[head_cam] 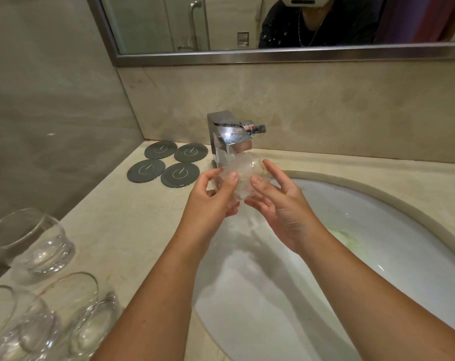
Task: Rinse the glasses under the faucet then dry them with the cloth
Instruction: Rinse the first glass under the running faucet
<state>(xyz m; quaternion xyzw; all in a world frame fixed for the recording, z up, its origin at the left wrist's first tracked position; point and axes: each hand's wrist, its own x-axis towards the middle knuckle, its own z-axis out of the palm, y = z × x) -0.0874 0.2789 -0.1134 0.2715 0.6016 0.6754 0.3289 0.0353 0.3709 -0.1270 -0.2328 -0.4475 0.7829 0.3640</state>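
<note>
A clear glass (243,175) sits right under the chrome faucet (230,138), with water running over it above the white sink (377,217). My left hand (210,201) grips the glass from the left, thumb on its near side. My right hand (281,201) holds it from the right, thumb and fingertips on the wall, the other fingers spread. Three more clear glasses stand on the counter at the lower left: one further back (33,241), two at the front (10,327) (85,313). No cloth is in view.
Several dark round coasters (166,162) lie on the beige counter (132,230) left of the faucet. A framed mirror (273,56) hangs above the backsplash. A tiled wall closes off the left side. Greenish residue (343,237) marks the basin.
</note>
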